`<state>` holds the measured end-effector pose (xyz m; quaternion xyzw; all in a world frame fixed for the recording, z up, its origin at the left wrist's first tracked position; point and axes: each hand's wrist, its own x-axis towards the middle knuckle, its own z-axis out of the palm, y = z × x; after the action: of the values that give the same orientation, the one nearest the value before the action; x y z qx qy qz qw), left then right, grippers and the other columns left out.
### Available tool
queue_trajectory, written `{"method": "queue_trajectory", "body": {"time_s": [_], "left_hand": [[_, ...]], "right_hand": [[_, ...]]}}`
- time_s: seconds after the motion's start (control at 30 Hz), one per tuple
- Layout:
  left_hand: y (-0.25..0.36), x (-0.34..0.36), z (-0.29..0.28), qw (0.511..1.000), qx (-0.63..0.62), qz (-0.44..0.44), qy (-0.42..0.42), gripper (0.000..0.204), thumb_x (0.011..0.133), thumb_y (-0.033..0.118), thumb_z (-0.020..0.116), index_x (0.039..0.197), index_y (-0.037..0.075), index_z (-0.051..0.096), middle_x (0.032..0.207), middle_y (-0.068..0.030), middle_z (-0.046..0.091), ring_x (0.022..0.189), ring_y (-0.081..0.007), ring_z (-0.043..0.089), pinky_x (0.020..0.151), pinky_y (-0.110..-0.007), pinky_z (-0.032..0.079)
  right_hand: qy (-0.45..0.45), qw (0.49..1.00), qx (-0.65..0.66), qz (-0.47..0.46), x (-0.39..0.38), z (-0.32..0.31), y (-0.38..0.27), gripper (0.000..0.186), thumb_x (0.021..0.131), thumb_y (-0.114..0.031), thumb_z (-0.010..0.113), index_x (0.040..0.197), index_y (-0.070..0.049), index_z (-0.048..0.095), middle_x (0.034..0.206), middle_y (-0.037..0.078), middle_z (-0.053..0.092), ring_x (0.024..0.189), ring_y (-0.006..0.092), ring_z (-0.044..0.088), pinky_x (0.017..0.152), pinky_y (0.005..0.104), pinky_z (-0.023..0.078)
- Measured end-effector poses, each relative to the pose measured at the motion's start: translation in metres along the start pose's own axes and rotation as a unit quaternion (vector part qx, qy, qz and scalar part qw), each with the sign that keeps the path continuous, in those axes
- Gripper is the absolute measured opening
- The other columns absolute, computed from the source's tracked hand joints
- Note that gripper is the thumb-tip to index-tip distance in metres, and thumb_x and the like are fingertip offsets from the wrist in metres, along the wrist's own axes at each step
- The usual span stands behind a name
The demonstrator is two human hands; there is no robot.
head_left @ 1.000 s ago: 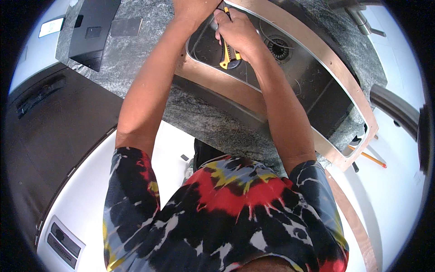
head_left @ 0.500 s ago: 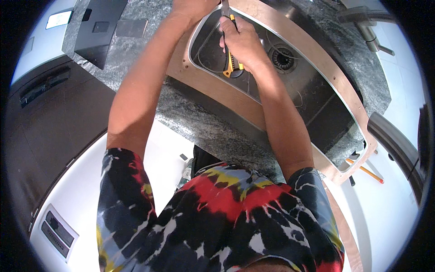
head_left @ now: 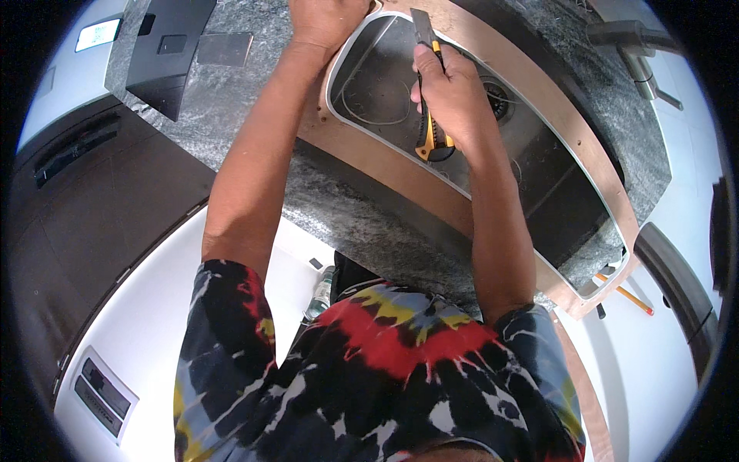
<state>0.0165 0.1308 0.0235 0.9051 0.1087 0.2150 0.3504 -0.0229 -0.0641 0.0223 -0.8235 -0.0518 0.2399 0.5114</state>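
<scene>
- At the upper centre of the view, the right hand (head_left: 458, 96) wraps its fingers around a yellow-and-black snap-off utility knife (head_left: 435, 140), thumb along the handle.
- The utility knife's blade (head_left: 422, 28) is out and points toward the top edge of the view.
- The left hand (head_left: 327, 21), at the top edge left of centre, is by the upper-left corner of a wooden frame (head_left: 581, 145); its fingertips are cut off, so whether it pinches anything cannot be told.
- White edging (head_left: 593, 189) lines the frame's inner side, running from upper centre to lower right.
- Inside that opening show a metal sink (head_left: 396, 81), partly behind the right hand, and a round drain (head_left: 498, 96); a thin pale strand (head_left: 377, 122) curls left of the knife.
- On the grey-streaked tabletop (head_left: 254, 104), at upper left, lie a black panel (head_left: 171, 65) and a small grey plate (head_left: 225, 48).
- An orange pencil (head_left: 635, 300) is at the right, near the frame's lower corner.
</scene>
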Motion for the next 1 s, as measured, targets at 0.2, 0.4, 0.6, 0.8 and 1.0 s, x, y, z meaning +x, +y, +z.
{"method": "queue_trajectory", "body": {"time_s": [0.2, 0.4, 0.6, 0.8, 1.0], "left_hand": [[0.001, -0.002, 0.000, 0.999, -0.041, -0.002, 0.021, 0.023, 0.082, 0.019, 0.069, 0.075, -0.003, 0.071, 0.064, -0.0175, 0.065, 0.056, -0.0236, 0.065, 0.056, -0.038, 0.049], [-0.001, -0.002, 0.000, 0.997, -0.020, -0.069, 0.008, 0.024, 0.082, 0.018, 0.071, 0.071, -0.004, 0.069, 0.063, -0.0142, 0.064, 0.056, -0.0147, 0.056, 0.053, -0.037, 0.045], [-0.003, -0.001, 0.003, 0.994, -0.094, -0.042, 0.043, 0.024, 0.083, 0.012, 0.070, 0.068, -0.006, 0.067, 0.075, -0.0185, 0.074, 0.065, -0.0153, 0.066, 0.057, -0.035, 0.049], [0.003, -0.002, 0.000, 0.995, -0.087, -0.040, 0.036, 0.025, 0.083, 0.011, 0.071, 0.067, -0.008, 0.067, 0.083, -0.0203, 0.076, 0.073, -0.0175, 0.071, 0.061, -0.035, 0.052], [-0.004, 0.000, 0.000, 0.992, -0.117, -0.034, 0.040, 0.025, 0.084, 0.008, 0.069, 0.064, -0.007, 0.065, 0.073, -0.0162, 0.073, 0.080, -0.0173, 0.073, 0.064, -0.035, 0.053]], "right_hand": [[-0.037, 0.999, 0.003, 0.018, 0.004, 0.006, -0.007, 0.049, 0.105, -0.040, 0.049, 0.107, 0.007, 0.066, 0.104, 0.031, 0.069, 0.104, 0.0484, 0.066, 0.093, 0.0533, 0.049], [-0.039, 0.999, -0.018, 0.004, 0.005, 0.009, -0.009, 0.048, 0.104, -0.038, 0.051, 0.106, 0.007, 0.066, 0.104, 0.034, 0.068, 0.105, 0.0512, 0.065, 0.095, 0.0535, 0.049], [-0.028, 1.000, -0.004, 0.002, 0.004, 0.020, -0.012, 0.048, 0.104, -0.038, 0.051, 0.103, 0.009, 0.063, 0.100, 0.034, 0.068, 0.103, 0.0512, 0.066, 0.092, 0.0547, 0.050], [-0.039, 0.999, 0.022, -0.009, 0.007, 0.023, -0.006, 0.046, 0.104, -0.036, 0.052, 0.100, 0.008, 0.063, 0.098, 0.035, 0.068, 0.099, 0.0524, 0.066, 0.089, 0.0547, 0.051], [-0.052, 0.997, 0.030, -0.043, 0.015, 0.020, -0.001, 0.048, 0.104, -0.038, 0.053, 0.100, 0.009, 0.064, 0.093, 0.034, 0.067, 0.099, 0.0510, 0.067, 0.088, 0.0530, 0.052]]}}
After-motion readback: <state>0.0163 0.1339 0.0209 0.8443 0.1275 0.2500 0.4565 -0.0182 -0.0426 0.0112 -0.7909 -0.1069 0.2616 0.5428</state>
